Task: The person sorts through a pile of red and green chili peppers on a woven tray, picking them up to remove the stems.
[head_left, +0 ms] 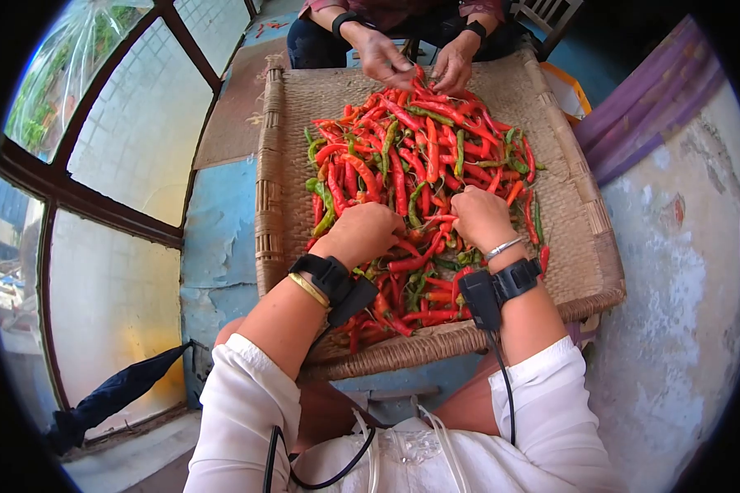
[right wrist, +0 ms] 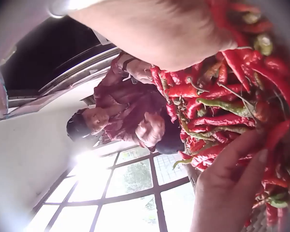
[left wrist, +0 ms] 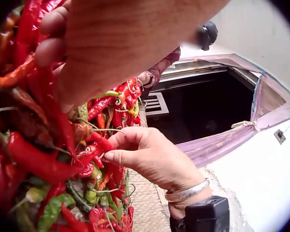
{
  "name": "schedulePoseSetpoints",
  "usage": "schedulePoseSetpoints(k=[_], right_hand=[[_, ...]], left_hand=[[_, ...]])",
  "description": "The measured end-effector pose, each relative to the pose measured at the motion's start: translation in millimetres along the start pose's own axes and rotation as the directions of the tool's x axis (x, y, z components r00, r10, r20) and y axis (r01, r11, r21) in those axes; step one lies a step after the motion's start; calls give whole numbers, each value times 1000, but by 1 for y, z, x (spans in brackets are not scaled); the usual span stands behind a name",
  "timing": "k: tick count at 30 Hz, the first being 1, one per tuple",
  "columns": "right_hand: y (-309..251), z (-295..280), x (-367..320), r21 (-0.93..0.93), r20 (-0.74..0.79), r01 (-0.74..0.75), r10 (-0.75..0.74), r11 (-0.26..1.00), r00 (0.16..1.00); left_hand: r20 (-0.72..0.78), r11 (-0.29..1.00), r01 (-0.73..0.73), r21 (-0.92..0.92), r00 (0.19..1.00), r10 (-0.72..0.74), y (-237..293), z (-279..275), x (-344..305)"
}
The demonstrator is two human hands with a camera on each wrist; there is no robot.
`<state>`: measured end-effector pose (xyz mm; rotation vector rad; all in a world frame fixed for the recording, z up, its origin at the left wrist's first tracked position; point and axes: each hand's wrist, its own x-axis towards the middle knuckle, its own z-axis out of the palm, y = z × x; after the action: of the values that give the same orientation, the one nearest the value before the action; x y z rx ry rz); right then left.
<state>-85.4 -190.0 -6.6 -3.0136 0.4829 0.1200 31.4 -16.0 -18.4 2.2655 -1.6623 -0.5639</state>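
Red and green peppers point(head_left: 419, 156) lie heaped on a woven tray point(head_left: 567, 205). My left hand point(head_left: 360, 234) is low over the near part of the heap; in the left wrist view its fingers curl round a red pepper point(left wrist: 58, 113). To its right, my right hand point(head_left: 481, 215) bends over the heap. In the left wrist view the right hand point(left wrist: 157, 157) pinches a small red pepper point(left wrist: 100, 141) between thumb and forefinger. The right wrist view has the left hand point(right wrist: 227, 186) beside a red pepper point(right wrist: 279, 134), with part of its grip hidden.
Across the tray, another person's hands point(head_left: 382, 62) handle peppers at the far edge. Windows point(head_left: 123, 123) stand on the left, with a dark folded umbrella point(head_left: 123, 390) below. A peeling wall point(head_left: 666, 246) and a purple curtain point(head_left: 649, 99) are on the right.
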Motion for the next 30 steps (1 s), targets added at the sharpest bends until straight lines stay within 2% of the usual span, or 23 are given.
schedulePoseSetpoints(k=[4, 7, 9, 10, 11, 12, 13, 14, 16, 17, 18, 20, 21, 22, 24, 25, 26, 28, 30], right_hand=[[-6, -7, -9, 32, 12, 35, -36, 999, 999], [-10, -20, -23, 61, -51, 58, -55, 996, 997], [-8, -30, -36, 69, -181, 19, -6, 997, 983], [-8, -37, -42, 64, -183, 20, -8, 998, 983], [-9, -45, -47, 238, -254, 32, 30, 971, 967], [-8, -48, -52, 405, -315, 56, 82, 913, 945], [-7, -46, -55, 536, -350, 92, 122, 839, 929], [-9, -44, -57, 536, -350, 90, 124, 839, 928], [-15, -39, -58, 866, -198, 58, 234, 496, 952], [-13, -30, -55, 887, -208, 95, 207, 451, 956], [-14, -30, -53, 890, -206, 93, 211, 447, 956], [-23, -29, -48, 982, 3, -38, 187, 186, 982], [-28, -30, -47, 991, 17, -36, 152, 128, 988], [-31, -30, -45, 991, 20, -39, 151, 124, 988], [-35, -30, -40, 998, 60, -61, 110, 1, 992], [-35, -31, -38, 998, 60, -56, 113, -31, 992], [-34, -32, -37, 998, 63, -59, 114, -36, 992], [-32, -34, -34, 999, 40, -41, 212, 1, 976], [-30, -33, -32, 1000, 24, -27, 245, 9, 969]], left_hand=[[35, 999, 28, 23, 999, -29, 6, 1, -1], [27, 999, 18, 38, 999, -19, 6, 6, -2], [22, 999, 11, 50, 1000, -12, 8, 6, -5], [52, 999, 6, 41, 999, -8, 9, 5, -6], [82, 1000, 2, 31, 997, -4, 9, 4, -7], [80, 1000, 2, 27, 997, -4, 11, 2, -8], [128, 998, -6, -65, 992, 14, 13, -2, -9], [174, 988, -9, -154, 984, 36, 16, -6, -10], [121, 976, -32, -214, 991, 59, 23, -14, -11], [64, 960, -55, -275, 995, 75, 26, -16, -11], [69, 960, -54, -273, 995, 75, 27, -16, -11], [-181, 800, -153, -580, 982, 57, 29, -14, -11], [-151, 731, -181, -657, 983, 107, 32, -18, -10], [-147, 732, -176, -658, 984, 105, 35, -20, -10], [1, 728, 27, -685, 999, -37, 37, -23, -8], [7, 729, 34, -684, 999, -40, 35, -22, -8], [17, 725, 40, -688, 999, -38, 33, -22, -8], [28, 722, 44, -691, 999, -33, 32, -22, -7], [59, 760, 84, -644, 996, -60, 33, -22, -7]])
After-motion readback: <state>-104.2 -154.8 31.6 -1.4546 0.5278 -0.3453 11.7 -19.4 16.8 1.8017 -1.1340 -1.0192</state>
